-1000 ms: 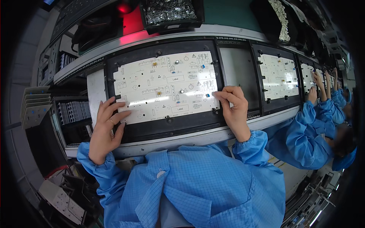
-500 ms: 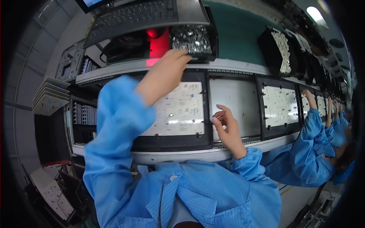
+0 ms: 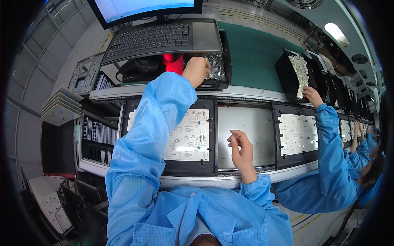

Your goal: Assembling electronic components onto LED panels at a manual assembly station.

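At the black bin (image 3: 227,84) of small shiny metal parts (image 3: 217,71), my left hand (image 3: 197,71) dips its bent fingers over the near left side. The fingers are closed, and what they hold, if anything, is hidden. Below my left sleeve, a white circuit board (image 3: 191,135) with small blue and dark components lies in a black frame (image 3: 211,164), partly covered by my arm. My right hand (image 3: 242,155) hovers just right of that frame, above a bare grey plate (image 3: 260,135). Its fingers are loosely bent, the thumb is apart, and nothing shows in them.
A keyboard (image 3: 150,37) on a shelf overhangs the bin, with a monitor (image 3: 143,8) behind. Another framed board (image 3: 297,133) lies to the right. There a co-worker's hand (image 3: 314,97) reaches to a bin of pale parts (image 3: 299,71). Slotted racks (image 3: 98,131) stand left.
My left hand has moved up and right, from the bin's near edge into its parts. My right hand stays over the plate. A co-worker's arm has reached up to the pale parts.
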Demonstrator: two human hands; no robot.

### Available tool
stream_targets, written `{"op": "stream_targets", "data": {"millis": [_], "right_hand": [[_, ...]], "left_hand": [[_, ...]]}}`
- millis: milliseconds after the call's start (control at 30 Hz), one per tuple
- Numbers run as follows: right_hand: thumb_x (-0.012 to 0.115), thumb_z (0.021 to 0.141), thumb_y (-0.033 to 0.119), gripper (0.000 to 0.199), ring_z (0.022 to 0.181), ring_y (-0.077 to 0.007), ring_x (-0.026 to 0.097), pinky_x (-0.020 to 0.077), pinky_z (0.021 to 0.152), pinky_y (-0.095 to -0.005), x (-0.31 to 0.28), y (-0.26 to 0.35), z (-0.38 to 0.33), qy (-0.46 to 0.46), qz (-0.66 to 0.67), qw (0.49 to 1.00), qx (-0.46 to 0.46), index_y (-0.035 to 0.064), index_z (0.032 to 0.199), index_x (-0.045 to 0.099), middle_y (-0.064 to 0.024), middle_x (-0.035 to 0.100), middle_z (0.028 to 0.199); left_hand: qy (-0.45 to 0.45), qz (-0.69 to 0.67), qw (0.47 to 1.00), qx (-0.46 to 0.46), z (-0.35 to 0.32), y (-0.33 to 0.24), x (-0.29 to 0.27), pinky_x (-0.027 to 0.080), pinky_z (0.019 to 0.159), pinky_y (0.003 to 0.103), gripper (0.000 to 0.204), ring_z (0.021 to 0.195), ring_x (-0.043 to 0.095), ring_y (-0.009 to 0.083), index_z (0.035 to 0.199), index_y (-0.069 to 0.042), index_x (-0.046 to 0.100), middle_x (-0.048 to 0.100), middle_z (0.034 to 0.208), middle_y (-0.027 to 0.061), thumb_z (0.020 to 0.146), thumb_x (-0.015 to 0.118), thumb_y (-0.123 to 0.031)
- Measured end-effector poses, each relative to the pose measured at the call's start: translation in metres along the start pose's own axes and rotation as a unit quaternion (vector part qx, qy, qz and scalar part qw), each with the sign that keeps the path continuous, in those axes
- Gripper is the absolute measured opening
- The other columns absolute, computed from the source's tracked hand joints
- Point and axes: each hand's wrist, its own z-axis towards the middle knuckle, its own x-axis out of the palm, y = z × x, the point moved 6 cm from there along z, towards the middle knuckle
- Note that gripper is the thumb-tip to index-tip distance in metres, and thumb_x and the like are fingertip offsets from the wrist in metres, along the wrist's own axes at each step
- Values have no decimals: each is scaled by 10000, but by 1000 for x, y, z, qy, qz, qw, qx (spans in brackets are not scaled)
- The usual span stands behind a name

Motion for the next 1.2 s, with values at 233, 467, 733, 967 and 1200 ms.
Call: {"op": "stream_targets", "data": {"millis": [233,467,733,967,1200], "right_hand": [[550,1012,60,196,782,-106,621,513,715,-237,-11,-19,-3,-29,55,997,38,-16,1182,609,-53,651,859],[551,1015,46,160,811,-96,614,514,712,-260,29,7,7,63,25,998,3,-15,1123,652,-35,656,910],[715,809,-9,164,843,-320,633,522,750,-395,93,49,27,189,-155,950,-193,17,970,700,-139,642,893],[717,797,14,109,874,-336,615,508,763,-417,115,35,29,197,-229,936,-181,18,894,667,-127,636,886],[627,846,-49,91,845,-342,611,509,762,-407,106,37,26,183,-209,943,-183,6,908,590,-144,618,850]], "left_hand": [[191,-75,978,-32,-99,-43,-29,546,694,338,126,730,715,237,869,26,747,733,794,154,753,726,-19],[256,-130,949,-128,-176,-29,-23,552,720,368,133,752,718,293,878,15,757,729,810,184,759,748,-43],[187,-117,964,-150,-191,-8,-54,543,762,317,184,807,701,199,1016,14,744,746,908,162,862,726,-85],[135,-28,985,-103,-209,1,-44,514,848,439,201,914,663,367,1020,8,729,703,897,211,841,706,-81],[145,-8,988,-56,-210,2,-14,484,878,445,124,928,623,385,906,26,688,675,890,205,838,701,-77]]}}
